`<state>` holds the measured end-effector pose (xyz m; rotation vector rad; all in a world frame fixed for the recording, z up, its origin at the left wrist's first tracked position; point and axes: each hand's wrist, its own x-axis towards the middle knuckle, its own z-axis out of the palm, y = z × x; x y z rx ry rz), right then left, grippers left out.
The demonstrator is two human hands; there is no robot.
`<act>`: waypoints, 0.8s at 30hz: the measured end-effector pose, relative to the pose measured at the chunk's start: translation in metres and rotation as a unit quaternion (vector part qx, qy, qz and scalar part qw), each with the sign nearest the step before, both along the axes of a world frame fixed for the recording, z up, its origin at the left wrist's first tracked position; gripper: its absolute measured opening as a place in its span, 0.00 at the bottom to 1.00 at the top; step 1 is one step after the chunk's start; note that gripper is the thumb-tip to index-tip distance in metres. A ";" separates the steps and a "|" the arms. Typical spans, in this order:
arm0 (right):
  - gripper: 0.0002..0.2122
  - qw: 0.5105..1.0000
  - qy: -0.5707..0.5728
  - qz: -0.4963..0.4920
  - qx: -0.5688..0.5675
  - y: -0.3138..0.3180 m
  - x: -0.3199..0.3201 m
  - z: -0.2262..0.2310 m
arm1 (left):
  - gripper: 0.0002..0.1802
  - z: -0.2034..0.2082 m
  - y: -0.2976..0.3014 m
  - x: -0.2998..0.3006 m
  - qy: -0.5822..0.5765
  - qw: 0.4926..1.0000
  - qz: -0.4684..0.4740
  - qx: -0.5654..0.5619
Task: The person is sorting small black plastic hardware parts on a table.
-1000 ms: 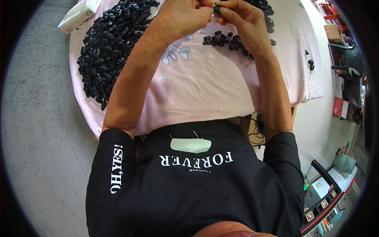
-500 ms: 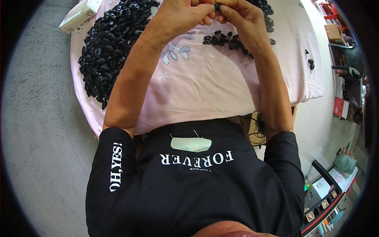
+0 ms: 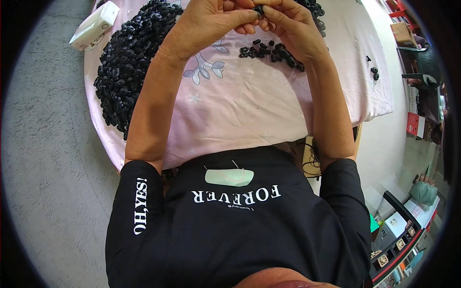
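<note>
Above the far part of the table, my left hand [image 3: 218,18] and my right hand [image 3: 293,24] meet, both closed in a pinch on one small black plastic part [image 3: 259,9]. The fingertips cover most of it, so its exact shape is hidden. Below my hands lies a loose group of small black pieces [image 3: 261,50] on the pink cloth. Beside my left forearm spreads a large heap of black plastic parts [image 3: 127,62]. Another pile of black parts [image 3: 317,14] sits past my right hand, partly hidden by it.
A pink patterned tablecloth [image 3: 230,110] covers the round-edged table. At the far left edge stands a white tissue pack [image 3: 95,24]. A few stray black parts [image 3: 374,74] lie near the right edge. Cables [image 3: 313,158] rest on a wooden surface below the table's near edge.
The view has shifted slightly, so the table items appear a little lower and to the left. Both hands still pinch the small part, with only slight finger movement.
</note>
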<state>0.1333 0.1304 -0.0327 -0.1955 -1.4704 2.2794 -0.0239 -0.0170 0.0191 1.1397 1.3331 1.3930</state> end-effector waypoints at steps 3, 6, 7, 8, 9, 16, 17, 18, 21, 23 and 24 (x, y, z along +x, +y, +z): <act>0.08 1.000 0.010 -0.001 0.017 -0.001 0.000 0.003 | 0.05 -0.002 0.001 0.001 0.013 1.000 -0.002 0.007; 0.08 1.000 0.027 0.013 0.002 -0.001 0.000 0.002 | 0.06 -0.009 0.005 0.001 0.025 0.999 0.018 0.012; 0.08 1.000 0.027 0.015 0.002 -0.001 -0.001 0.003 | 0.07 -0.013 0.009 -0.001 0.033 0.989 -0.035 0.142; 0.08 1.000 0.026 0.017 0.001 -0.001 -0.002 0.005 | 0.07 -0.016 0.011 -0.002 0.041 0.958 -0.087 0.270; 0.08 1.000 0.024 0.020 -0.001 -0.002 -0.003 0.005 | 0.07 -0.019 0.007 -0.004 0.042 0.958 -0.085 0.270; 0.14 0.935 0.299 0.193 0.002 0.023 -0.018 -0.021 | 0.14 -0.001 0.002 0.009 0.054 0.998 -0.001 0.027; 0.16 0.976 0.165 0.143 -0.014 0.010 -0.005 0.003 | 0.17 -0.003 -0.001 0.007 0.062 0.998 -0.005 0.027; 0.18 0.996 0.029 0.086 -0.026 0.003 0.004 0.016 | 0.17 0.000 -0.002 0.008 0.063 0.998 -0.005 0.028; 0.20 0.995 0.035 0.090 -0.037 0.001 0.006 0.016 | 0.20 0.010 -0.003 0.015 0.202 0.979 -0.013 0.038; 0.21 0.975 0.160 0.153 -0.013 0.018 -0.011 -0.011 | 0.17 0.011 0.001 0.020 0.234 0.971 0.008 0.056; 0.21 0.934 0.281 0.219 0.009 0.024 -0.018 -0.020 | 0.17 0.011 0.001 0.020 0.234 0.971 0.007 0.056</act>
